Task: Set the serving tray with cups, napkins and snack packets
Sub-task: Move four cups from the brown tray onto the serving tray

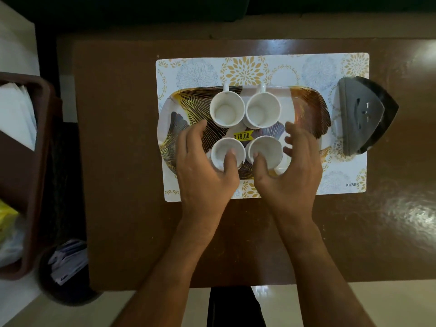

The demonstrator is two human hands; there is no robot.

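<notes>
A leaf-patterned serving tray [306, 102] lies on a floral placemat [259, 67]. Two white cups [227, 109] [263, 110] stand upright at its far side. Two more white cups stand at its near side. My left hand [200, 171] holds the near-left cup [223, 148], thumb over the rim and fingers curved round its left side. My right hand [292, 171] holds the near-right cup [267, 146], thumb on the rim and fingers curled loosely by its right side. A yellow price sticker [243, 136] sits between the cups.
A dark grey wedge-shaped holder [363, 116] rests on the placemat's right end, close to the tray. Left of the brown table [122, 138], a brown bin [35, 161] holds white napkins [16, 112] and a yellow packet [6, 218]. A dark round bin [68, 260] with papers stands below it.
</notes>
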